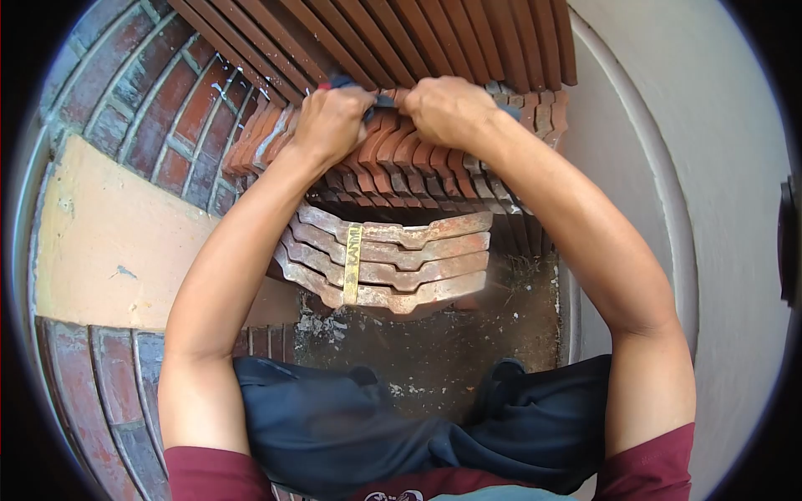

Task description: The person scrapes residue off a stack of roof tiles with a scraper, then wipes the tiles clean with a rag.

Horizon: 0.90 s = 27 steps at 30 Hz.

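Observation:
My left hand (334, 123) is closed around a dark tool (341, 82) with a bit of red on it. Its kind cannot be made out. A short grey piece shows between my two fists. My right hand (447, 110) is also closed, knuckles up, and what it grips is hidden. Both hands are over a row of curved orange roof tiles (393, 154) standing on edge. Nearer to me lies a stack of several pale, worn roof tiles (426, 250), with a yellow lettered strap (353, 263) across it.
Brown ridged panels (418, 42) stand behind the tiles. A brick wall (175, 125) with a beige slab (125, 242) is at the left, and a pale wall (710, 167) at the right. Dirty ground (401, 351) shows between my knees.

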Each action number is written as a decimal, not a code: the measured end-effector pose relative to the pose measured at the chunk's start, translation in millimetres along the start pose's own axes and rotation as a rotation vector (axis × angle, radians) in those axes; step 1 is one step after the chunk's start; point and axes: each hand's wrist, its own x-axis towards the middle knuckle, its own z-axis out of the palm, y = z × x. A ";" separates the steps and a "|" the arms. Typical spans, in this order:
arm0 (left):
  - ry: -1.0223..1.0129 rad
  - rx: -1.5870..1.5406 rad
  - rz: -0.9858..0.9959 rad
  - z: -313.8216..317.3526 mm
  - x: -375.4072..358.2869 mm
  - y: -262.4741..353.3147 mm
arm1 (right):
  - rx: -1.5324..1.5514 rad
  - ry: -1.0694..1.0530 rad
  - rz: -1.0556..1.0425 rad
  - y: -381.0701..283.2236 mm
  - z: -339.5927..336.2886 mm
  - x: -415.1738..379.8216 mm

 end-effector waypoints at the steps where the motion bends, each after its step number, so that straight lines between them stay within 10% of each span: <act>1: -0.082 -0.025 -0.005 -12.6 -1.9 4.0 | 0.015 -0.037 -0.031 -4.0 -6.8 -6.5; 7: -0.256 -0.324 -0.087 -52.6 -7.8 -6.9 | 0.106 0.032 -0.075 5.4 -8.6 -21.1; 16: 0.010 -0.087 -0.351 -6.7 12.1 13.0 | 0.158 0.179 0.112 58.2 -36.1 -54.1; 27: -0.141 -0.197 -0.141 -4.4 9.5 1.4 | 0.214 0.255 0.088 51.0 -17.0 -57.0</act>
